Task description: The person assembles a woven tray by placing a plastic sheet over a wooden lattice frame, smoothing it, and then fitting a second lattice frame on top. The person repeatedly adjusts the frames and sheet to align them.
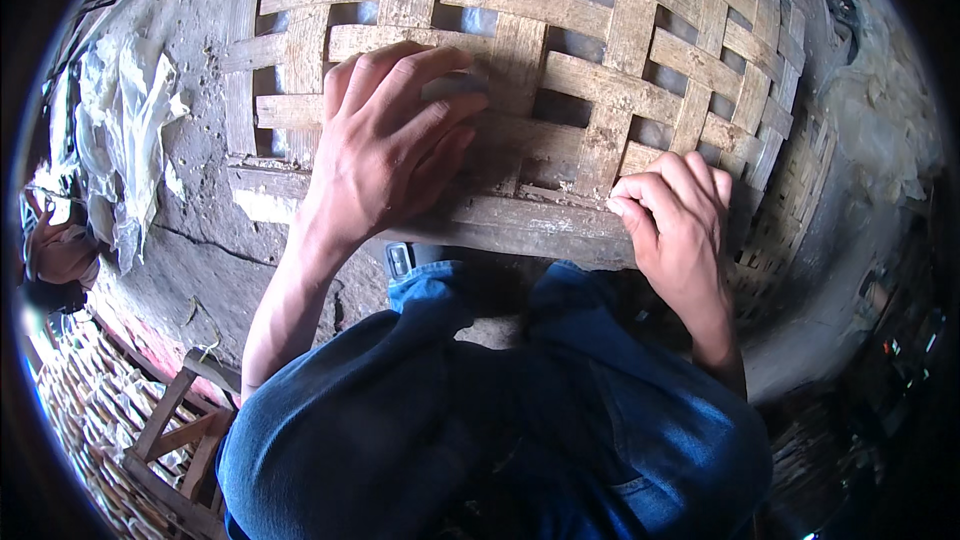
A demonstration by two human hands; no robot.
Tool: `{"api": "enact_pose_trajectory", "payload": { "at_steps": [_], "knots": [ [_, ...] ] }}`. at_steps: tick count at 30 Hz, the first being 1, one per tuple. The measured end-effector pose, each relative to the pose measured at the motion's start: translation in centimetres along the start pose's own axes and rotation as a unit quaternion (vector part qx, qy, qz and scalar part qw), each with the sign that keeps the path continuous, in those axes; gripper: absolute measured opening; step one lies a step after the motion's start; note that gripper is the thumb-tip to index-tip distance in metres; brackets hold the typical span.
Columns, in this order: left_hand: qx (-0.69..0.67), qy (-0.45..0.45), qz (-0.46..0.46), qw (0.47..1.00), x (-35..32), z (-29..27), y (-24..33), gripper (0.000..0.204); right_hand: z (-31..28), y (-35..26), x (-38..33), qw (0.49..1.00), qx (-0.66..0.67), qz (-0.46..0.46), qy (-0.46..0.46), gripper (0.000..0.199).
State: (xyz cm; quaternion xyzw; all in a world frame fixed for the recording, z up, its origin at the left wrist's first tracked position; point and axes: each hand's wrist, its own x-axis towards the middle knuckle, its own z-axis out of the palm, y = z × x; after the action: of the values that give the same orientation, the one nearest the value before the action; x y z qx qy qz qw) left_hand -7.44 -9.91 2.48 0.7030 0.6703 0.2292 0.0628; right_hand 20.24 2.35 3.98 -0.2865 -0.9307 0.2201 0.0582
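Observation:
A large woven bamboo basket (620, 50), made of wide tan strips crossed with open gaps, fills the upper middle of the view and rests against my knees. My left hand (385, 145) lies flat on the weave near the thick rim (520, 225), fingers together and pressing on the strips. My right hand (675, 215) curls over the rim at the lower right, its fingertips hooked on a strip at the edge. My legs in blue jeans (500, 420) fill the lower middle.
Crumpled clear plastic (120, 130) lies on the cracked concrete floor (200, 250) at left. A small wooden stool (180, 440) stands at lower left beside woven matting (80, 400). Another woven basket wall (790, 220) shows at right. A person's hand (60, 250) is at the far left edge.

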Motion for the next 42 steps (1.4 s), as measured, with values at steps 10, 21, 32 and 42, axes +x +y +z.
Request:
{"api": "enact_pose_trajectory", "payload": {
  "at_steps": [10,21,32,42],
  "knots": [
    [0.015,0.002,0.008,1.0,0.0,0.2,-0.2,0.039,0.9,-0.2,-1.0,0.999,-0.039,-0.013,0.004,0.014],
    [0.011,0.0,0.003,1.0,0.1,0.0,-0.2,0.037,-1.9,0.1,-3.2,0.983,0.179,0.002,0.03,0.007],
    [-0.064,-0.075,0.039,0.994,1.1,1.5,5.7,0.021,-8.6,4.6,-4.0,0.961,0.272,0.051,-0.013,0.007],
    [-0.081,-0.075,-0.012,0.994,1.3,2.4,6.3,0.022,-2.2,14.6,-11.2,0.677,0.429,0.454,0.39,0.038]
  ]
}}
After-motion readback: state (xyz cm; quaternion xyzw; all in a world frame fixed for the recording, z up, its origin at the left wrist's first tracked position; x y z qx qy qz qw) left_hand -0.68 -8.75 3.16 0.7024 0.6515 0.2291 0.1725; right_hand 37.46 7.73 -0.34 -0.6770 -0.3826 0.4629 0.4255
